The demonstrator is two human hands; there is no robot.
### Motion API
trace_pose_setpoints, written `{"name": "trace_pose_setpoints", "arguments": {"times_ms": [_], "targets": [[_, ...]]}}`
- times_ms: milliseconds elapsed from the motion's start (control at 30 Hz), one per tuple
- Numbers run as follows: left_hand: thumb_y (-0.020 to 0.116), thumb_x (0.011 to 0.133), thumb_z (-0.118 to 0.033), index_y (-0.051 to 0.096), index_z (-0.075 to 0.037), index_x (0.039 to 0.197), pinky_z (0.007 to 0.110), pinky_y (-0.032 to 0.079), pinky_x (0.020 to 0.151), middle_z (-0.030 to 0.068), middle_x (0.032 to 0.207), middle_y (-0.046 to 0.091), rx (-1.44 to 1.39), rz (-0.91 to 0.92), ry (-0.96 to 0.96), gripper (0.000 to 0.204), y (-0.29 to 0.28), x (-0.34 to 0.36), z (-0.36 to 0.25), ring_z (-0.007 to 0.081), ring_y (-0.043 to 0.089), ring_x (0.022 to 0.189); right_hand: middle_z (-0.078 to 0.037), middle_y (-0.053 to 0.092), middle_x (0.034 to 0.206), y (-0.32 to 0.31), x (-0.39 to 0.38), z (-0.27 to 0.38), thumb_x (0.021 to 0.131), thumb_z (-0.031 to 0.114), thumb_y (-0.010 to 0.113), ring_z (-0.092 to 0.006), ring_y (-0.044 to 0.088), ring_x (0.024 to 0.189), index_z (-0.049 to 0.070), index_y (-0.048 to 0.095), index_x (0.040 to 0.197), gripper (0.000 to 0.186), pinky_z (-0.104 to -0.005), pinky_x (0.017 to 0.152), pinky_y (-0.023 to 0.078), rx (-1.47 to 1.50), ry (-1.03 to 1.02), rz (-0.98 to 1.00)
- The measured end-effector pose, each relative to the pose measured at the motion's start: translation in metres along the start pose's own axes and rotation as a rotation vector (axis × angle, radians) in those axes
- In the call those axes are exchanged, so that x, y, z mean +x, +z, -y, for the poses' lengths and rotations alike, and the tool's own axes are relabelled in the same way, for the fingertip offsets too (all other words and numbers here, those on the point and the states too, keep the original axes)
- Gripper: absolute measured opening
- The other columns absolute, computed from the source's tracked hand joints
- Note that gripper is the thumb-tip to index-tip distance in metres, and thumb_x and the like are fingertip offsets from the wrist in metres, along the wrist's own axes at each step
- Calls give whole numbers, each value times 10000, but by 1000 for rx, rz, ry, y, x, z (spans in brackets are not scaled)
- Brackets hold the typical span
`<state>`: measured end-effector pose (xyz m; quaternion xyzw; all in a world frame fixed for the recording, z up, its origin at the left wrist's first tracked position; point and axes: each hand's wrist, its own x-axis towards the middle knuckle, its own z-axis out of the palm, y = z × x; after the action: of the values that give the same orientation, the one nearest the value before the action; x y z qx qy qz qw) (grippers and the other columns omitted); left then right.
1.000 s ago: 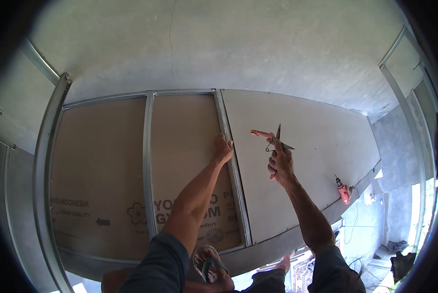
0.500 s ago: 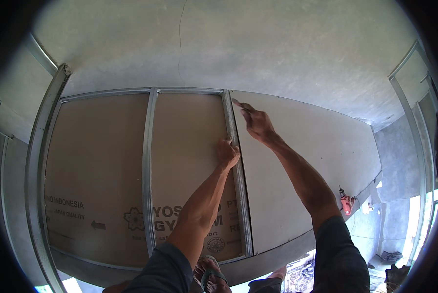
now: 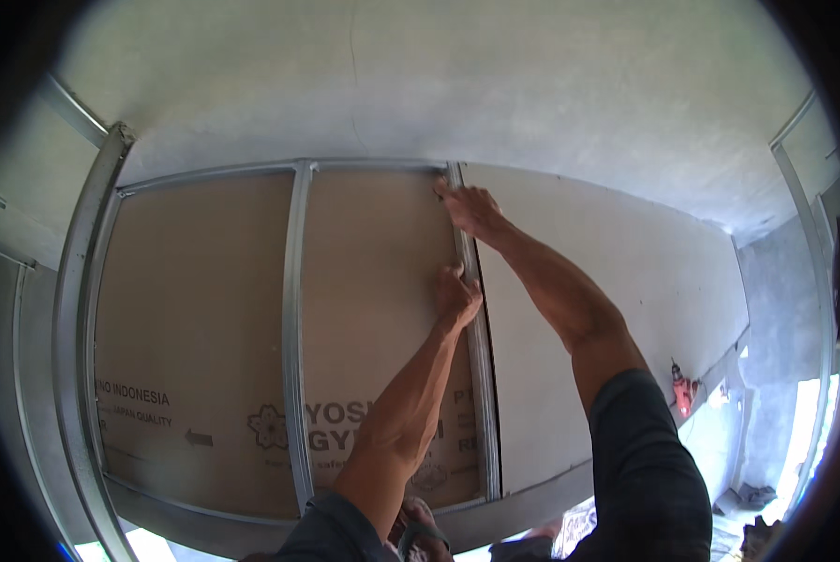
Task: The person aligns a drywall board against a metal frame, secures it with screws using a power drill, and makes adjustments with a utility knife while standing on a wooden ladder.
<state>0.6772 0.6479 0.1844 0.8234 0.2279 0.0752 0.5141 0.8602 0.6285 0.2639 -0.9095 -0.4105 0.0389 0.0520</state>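
Observation:
My left hand (image 3: pixel 459 298) is closed around the edge of a metal stud (image 3: pixel 481 403) that runs from front to back at the right side of the open frame. Farther along the same stud, close to its far end, is my right hand (image 3: pixel 476 211). Its fingers are curled round a small, slim object that is blurred and mostly hidden. Behind the frame lies a brown gypsum board (image 3: pixel 373 244) with printing on it. To the right of the stud, a pale board (image 3: pixel 616 272) covers the framing.
Another metal stud (image 3: pixel 295 309) divides the brown board. A thicker metal bar (image 3: pixel 68 328) stands at the left. On the right edge of the pale board lies a red power drill (image 3: pixel 684 389). My sandalled foot (image 3: pixel 422 529) is at the bottom. A concrete wall (image 3: pixel 420 84) rises beyond.
My right hand has moved left from the pale board to the far end of the stud. My left hand keeps its hold. The whole view has shifted slightly.

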Motion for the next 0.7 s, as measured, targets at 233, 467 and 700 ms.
{"name": "trace_pose_setpoints", "arguments": {"times_ms": [233, 467, 700], "targets": [[722, 833, -112, 586, 101, 1232, 456, 448, 1053, 298, 1240, 583, 41, -46, -20, 472, -22, 4, -17, 422, 564, 1198, -167, 717, 1023, -52, -17, 25, 1014, 331, 524, -389, 724, 859, 226, 437, 1478, 484, -513, 764, 593, 66, 139, -40], [701, 860, -308, 653, 65, 1189, 489, 473, 1010, 296, 1179, 654, 382, -69, 174, 500, -23, 3, -3, 428, 614, 1137, -126, 708, 962, -56, -163, 28, 1050, 161, 505, -188, 630, 716, 120, 643, 1292, 282, -317, 652, 516, 692, 323, -652], [643, 930, -336, 647, 51, 1227, 472, 494, 982, 256, 1127, 686, 702, -27, 552, 488, -33, -3, -5, 407, 638, 1101, -83, 698, 1164, -42, -440, 8, 1050, 126, 478, -79, 459, 659, 55, 564, 1399, 367, -249, 605, 429, 513, 911, -740]]}}
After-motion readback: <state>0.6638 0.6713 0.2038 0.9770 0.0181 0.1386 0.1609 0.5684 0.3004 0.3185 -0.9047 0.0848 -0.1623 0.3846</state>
